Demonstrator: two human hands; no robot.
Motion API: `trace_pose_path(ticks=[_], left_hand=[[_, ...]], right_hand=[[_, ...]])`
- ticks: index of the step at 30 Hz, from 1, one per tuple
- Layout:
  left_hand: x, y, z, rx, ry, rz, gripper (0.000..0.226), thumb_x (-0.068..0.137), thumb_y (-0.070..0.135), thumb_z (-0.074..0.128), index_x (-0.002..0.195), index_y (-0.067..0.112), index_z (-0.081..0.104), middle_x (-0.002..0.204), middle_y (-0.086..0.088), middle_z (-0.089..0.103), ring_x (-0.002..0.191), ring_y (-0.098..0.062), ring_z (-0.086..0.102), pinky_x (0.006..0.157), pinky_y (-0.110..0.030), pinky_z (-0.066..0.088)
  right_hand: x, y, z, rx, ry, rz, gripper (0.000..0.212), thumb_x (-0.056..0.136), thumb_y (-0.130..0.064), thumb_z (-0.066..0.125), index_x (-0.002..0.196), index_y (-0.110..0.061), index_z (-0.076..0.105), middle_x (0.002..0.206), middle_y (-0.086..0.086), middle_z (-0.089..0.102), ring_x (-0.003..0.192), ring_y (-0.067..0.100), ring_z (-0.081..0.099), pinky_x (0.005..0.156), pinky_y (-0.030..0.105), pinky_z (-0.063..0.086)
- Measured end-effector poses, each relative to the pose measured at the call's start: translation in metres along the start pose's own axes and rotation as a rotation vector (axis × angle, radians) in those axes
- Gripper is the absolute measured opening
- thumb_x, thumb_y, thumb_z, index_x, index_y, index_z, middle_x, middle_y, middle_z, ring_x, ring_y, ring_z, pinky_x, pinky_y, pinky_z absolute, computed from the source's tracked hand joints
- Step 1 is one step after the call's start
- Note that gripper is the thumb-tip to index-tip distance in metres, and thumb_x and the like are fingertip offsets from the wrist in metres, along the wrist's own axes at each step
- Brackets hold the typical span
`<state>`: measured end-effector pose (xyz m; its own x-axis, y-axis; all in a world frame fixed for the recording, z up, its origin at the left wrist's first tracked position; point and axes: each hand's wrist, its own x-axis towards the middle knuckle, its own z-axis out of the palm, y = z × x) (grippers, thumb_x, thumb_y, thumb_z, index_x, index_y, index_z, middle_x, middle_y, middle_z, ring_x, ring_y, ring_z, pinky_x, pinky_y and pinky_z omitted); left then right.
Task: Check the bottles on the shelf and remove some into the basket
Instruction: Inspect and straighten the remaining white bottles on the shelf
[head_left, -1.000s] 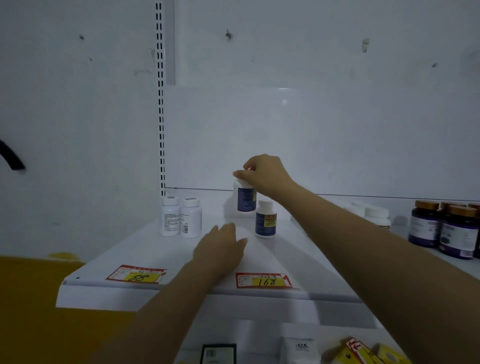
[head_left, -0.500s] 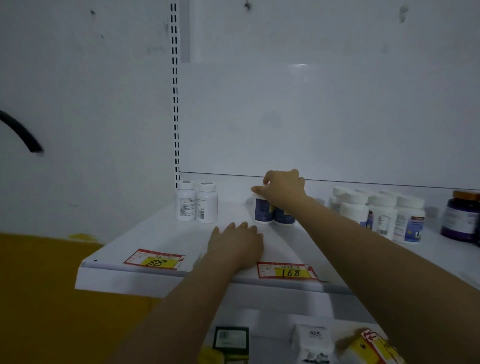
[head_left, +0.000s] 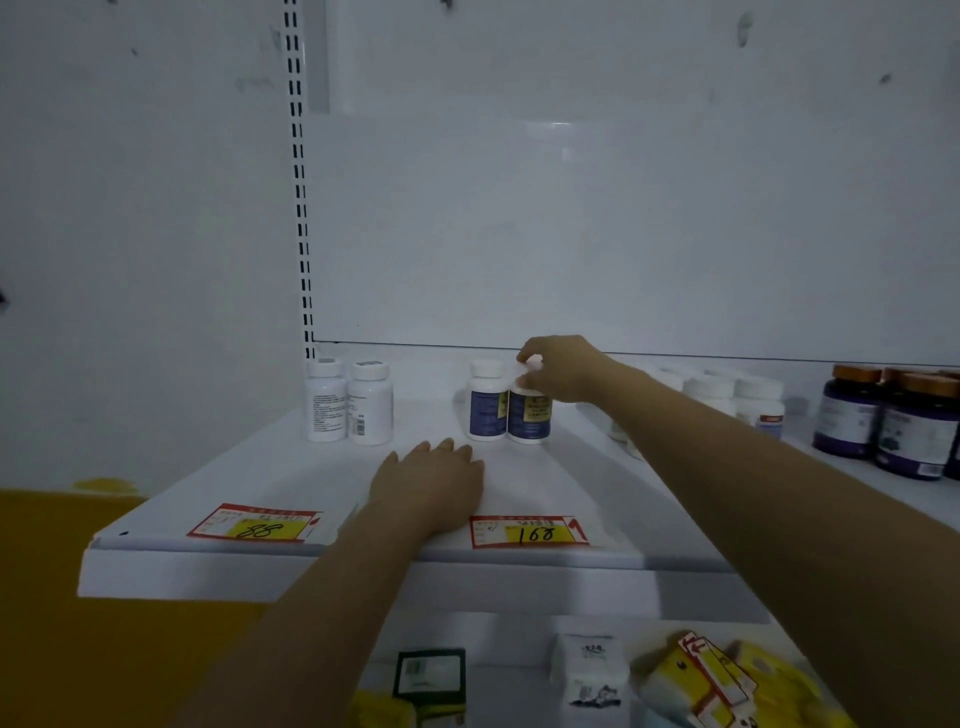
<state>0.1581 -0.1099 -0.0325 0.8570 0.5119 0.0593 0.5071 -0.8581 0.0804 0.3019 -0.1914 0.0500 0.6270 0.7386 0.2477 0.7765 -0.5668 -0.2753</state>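
A white shelf juts from a scuffed white wall. The left hand lies flat on it, fingers straight. Just beyond it, the right hand pinches the cap of a blue-labelled bottle, which now touches its twin. A second ago they stood staggered. Both are smooth, round, white-capped plastic.

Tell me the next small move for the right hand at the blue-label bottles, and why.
Probably lift the right blue-label bottle straight up and turn its label into view. The right hand pinches its cap, and it stands close against the left blue-label bottle, so a straight lift seems least likely to tip that one. The left hand lies flat on the shelf.
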Motion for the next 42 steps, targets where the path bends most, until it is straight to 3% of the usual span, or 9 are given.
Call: trace_pose_path(ticks=[6,10,15,18,21,25,30,35,42], left_hand=[[-0.002,0.0,0.0,-0.075,0.065,-0.02,0.047,0.101,0.037,0.021,0.143,0.02,0.033,0.149,-0.002,0.035,0.135,-0.021,0.034,0.112,-0.042,0.024],[-0.013,0.005,-0.012,-0.426,0.249,-0.075,0.053,0.096,0.046,0.041,0.142,0.019,0.038,0.143,-0.003,0.045,0.128,-0.02,0.044,0.103,-0.032,0.034],[-0.024,0.032,-0.056,-0.883,0.323,0.141,0.059,0.088,0.035,0.061,0.14,0.023,0.036,0.139,0.003,0.047,0.107,-0.01,0.049,0.077,-0.013,0.041],[-0.021,0.042,-0.072,-1.042,0.326,0.18,0.054,0.086,0.031,0.064,0.134,0.021,0.042,0.133,0.0,0.051,0.102,-0.011,0.048,0.084,-0.025,0.039],[-0.02,0.045,-0.07,-1.096,0.385,0.156,0.043,0.084,0.028,0.067,0.121,0.019,0.049,0.12,0.0,0.058,0.097,-0.015,0.054,0.083,-0.027,0.041],[-0.023,0.053,-0.063,-1.1,0.49,0.103,0.045,0.077,0.031,0.075,0.11,0.02,0.047,0.104,0.004,0.057,0.082,-0.012,0.057,0.056,-0.012,0.042],[-0.025,0.053,-0.057,-1.113,0.409,0.13,0.057,0.079,0.035,0.07,0.127,0.02,0.043,0.112,0.005,0.053,0.098,-0.014,0.052,0.075,-0.02,0.042],[-0.027,0.046,-0.057,-1.13,0.384,0.199,0.04,0.082,0.028,0.069,0.113,0.026,0.045,0.099,0.008,0.055,0.076,-0.009,0.054,0.048,-0.004,0.039],[-0.028,0.053,-0.06,-1.137,0.464,0.175,0.041,0.078,0.028,0.073,0.107,0.024,0.044,0.099,0.008,0.055,0.077,-0.007,0.055,0.051,-0.008,0.036]], right_hand=[[-0.009,0.006,-0.026,0.111,0.104,-0.052,0.043,0.09,-0.029,0.061,0.13,-0.018,0.052,0.133,0.009,0.051,0.118,0.022,0.05,0.08,0.024,0.039],[-0.022,0.001,-0.066,0.152,0.177,-0.095,0.046,0.087,-0.036,0.063,0.128,-0.017,0.055,0.13,0.007,0.054,0.114,0.021,0.052,0.08,0.025,0.041],[-0.044,-0.015,-0.097,0.31,0.105,-0.204,0.037,0.089,-0.028,0.063,0.124,-0.017,0.057,0.122,0.006,0.061,0.101,0.018,0.06,0.082,0.028,0.053],[-0.057,-0.021,-0.103,0.41,0.003,-0.282,0.035,0.092,-0.019,0.059,0.127,-0.016,0.055,0.12,0.002,0.06,0.102,0.015,0.061,0.084,0.024,0.053],[-0.065,-0.02,-0.1,0.52,-0.008,-0.3,0.039,0.092,-0.019,0.06,0.13,-0.015,0.052,0.127,0.004,0.057,0.107,0.017,0.06,0.089,0.026,0.053],[-0.066,-0.022,-0.082,0.529,0.139,-0.184,0.047,0.083,-0.045,0.067,0.112,-0.008,0.061,0.109,0.006,0.066,0.096,0.018,0.066,0.085,0.032,0.057],[-0.066,-0.023,-0.081,0.586,0.183,-0.186,0.04,0.088,-0.032,0.065,0.107,0.004,0.064,0.106,0.016,0.067,0.099,0.027,0.065,0.087,0.036,0.056],[-0.067,-0.026,-0.083,0.668,0.076,-0.222,0.025,0.092,-0.026,0.059,0.111,-0.01,0.061,0.112,0.001,0.063,0.1,0.014,0.061,0.084,0.026,0.054],[-0.062,-0.023,-0.076,0.65,0.232,-0.21,0.035,0.085,-0.04,0.066,0.11,-0.015,0.063,0.105,0.002,0.064,0.097,0.018,0.063,0.087,0.034,0.055]])
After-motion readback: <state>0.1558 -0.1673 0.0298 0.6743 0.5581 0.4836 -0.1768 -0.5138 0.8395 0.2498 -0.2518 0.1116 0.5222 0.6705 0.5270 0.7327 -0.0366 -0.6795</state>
